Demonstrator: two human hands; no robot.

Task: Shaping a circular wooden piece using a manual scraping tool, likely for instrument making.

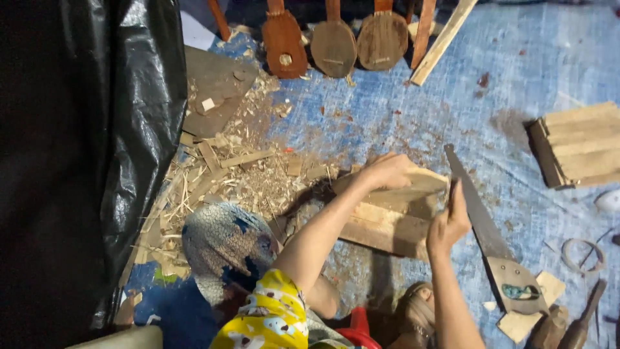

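Observation:
My left hand (387,171) lies over the top edge of a rough wooden block (387,223) that stands on the blue tarp, its fingers curled around it. At the block's right end, my right hand (449,225) is closed around a thin dark tool (454,192) that points up; what kind of tool it is cannot be made out. Just right of that hand a handsaw (481,220) lies flat on the tarp, blade pointing away and its handle (518,287) near me.
Wood shavings and offcuts (226,174) pile up to the left beside a black plastic sheet (84,161). Several small wooden instrument bodies (332,45) and a plank (442,42) lie at the far edge. A slatted wooden box (578,145) sits right; a tape ring (581,255) lies nearer.

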